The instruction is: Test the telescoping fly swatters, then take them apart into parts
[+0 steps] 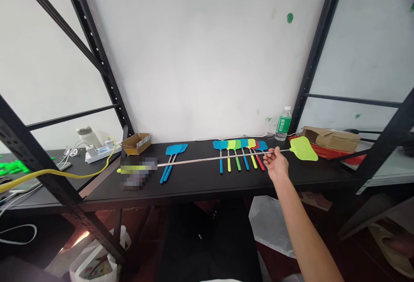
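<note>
My right hand (276, 161) is closed around the metal rod of a long extended fly swatter, close to its yellow-green head (304, 148). The rod stretches left across the black table (197, 183) to a yellow-green handle (119, 170), which is partly hidden by a pixelated patch. Behind and below the rod lies a row of several shorter fly swatters (237, 146) in blue, yellow, green and red, heads toward the wall. Farther left, two blue fly swatters (174, 149) lie side by side, slightly tilted, with the rod crossing over them. My left hand is out of view.
An open cardboard box (137, 144) sits at the left back. At the right back stand a water bottle (283, 123) and a brown paper package (330, 138). A yellow cable (74, 174) runs past a power strip (102, 151). Black metal posts (318, 49) frame both sides.
</note>
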A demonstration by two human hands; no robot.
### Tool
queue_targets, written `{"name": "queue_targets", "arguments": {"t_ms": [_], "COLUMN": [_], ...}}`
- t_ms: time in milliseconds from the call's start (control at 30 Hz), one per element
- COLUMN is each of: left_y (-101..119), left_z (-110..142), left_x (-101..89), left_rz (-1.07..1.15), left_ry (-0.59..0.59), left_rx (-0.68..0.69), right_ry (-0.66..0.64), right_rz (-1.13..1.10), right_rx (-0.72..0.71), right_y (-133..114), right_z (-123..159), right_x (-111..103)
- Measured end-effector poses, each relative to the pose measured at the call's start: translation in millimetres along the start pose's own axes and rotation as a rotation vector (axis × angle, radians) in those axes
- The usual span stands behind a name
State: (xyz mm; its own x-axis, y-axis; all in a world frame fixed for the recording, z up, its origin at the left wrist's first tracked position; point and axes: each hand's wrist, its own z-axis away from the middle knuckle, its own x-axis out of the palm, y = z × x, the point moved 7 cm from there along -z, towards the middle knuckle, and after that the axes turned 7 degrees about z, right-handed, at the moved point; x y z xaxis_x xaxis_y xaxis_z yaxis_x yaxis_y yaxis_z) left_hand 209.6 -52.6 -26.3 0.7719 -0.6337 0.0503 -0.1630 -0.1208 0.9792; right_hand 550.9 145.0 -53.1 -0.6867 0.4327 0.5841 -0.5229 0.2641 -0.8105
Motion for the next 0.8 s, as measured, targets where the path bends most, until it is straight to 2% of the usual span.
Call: {"name": "queue_targets", "arguments": {"t_ms": [67,133,233,300,367,400,500,533,567,667,800], "left_y": [-10.2,-24.4,-41.8,-44.2,-35.8,-27.0,4.5,16.4,27.4,50.7,54.9], "left_z": [6.1,17.6,35.7,38.4,30.0,23.0,3.6,-3.6,-11.4,-20.3,-4.0], "left_x": [-15.8,-17.3,-9.6,-14.6,-41.0,-62.1,-133.1,-150.3,-162.9,-186.3,-199.9], "left_rz": [0.108,0.193,0.258,0.248,0.228,0.223,0.271,0.284,0.293,0.288,0.29], "left_ry": [0.175,0.255,0.263,0.253,0.34,0.437,0.845,0.916,0.935,0.97,1.052], "left_rx": [-0.013,-0.054,-0.108,-0.12,-0.098,-0.069,0.007,0.05,0.091,0.22,0.329], "right_ry": [-0.002,-0.015,-0.028,-0.034,-0.039,-0.043,-0.06,-0.069,-0.079,-0.115,-0.211], "right_rz": [-0.009,-0.015,-0.021,-0.038,-0.06,-0.071,-0.101,-0.109,-0.115,-0.103,-0.056], "right_rx": [0.02,0.037,0.044,0.029,0.012,0.006,-0.015,-0.029,-0.045,-0.071,-0.005], "right_y": [1.7,3.2,3.5,1.6,-0.9,-2.1,-5.7,-7.1,-8.3,-9.5,-6.2], "right_z": [0.2,1.0,3.3,5.4,7.5,8.6,11.1,11.9,12.7,15.1,16.1], "right_x": [1.4,3.6,5.9,7.8,10.5,12.2,17.9,19.6,21.0,24.0,28.5]}}
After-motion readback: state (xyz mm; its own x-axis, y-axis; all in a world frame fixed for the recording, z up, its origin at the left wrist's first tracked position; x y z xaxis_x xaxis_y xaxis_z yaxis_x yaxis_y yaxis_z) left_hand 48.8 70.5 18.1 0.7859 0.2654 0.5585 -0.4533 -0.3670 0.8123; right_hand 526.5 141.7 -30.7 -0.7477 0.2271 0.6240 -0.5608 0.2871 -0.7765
